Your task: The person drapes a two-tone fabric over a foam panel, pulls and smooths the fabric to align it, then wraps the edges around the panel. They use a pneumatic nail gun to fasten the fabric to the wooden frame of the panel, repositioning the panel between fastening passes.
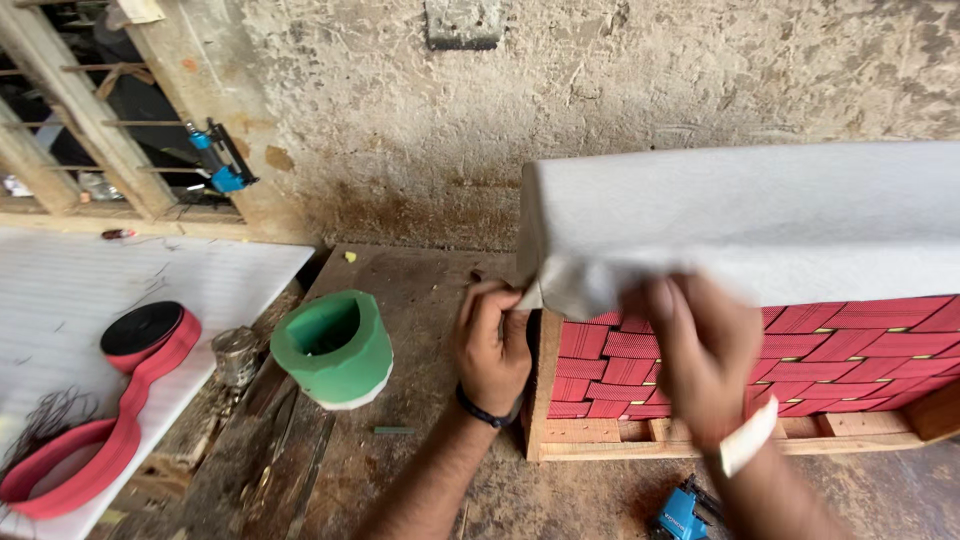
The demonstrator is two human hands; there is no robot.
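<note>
Left hand [492,345]: pinching corner of white fabric [740,220].
Right hand [700,355]: blurred, gripping fabric edge.
Frame [545,400]: wooden, red webbing [800,350] woven across.

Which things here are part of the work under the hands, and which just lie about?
In hand: left hand, right hand, white fabric, wooden frame, red webbing.

Lying about: green roll, red strap roll, blue tool at window, blue tool below.

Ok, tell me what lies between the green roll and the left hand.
In the head view, only bare, dusty wooden worktop separates the green roll from the left hand. A small green stick lies just below that stretch.
</note>
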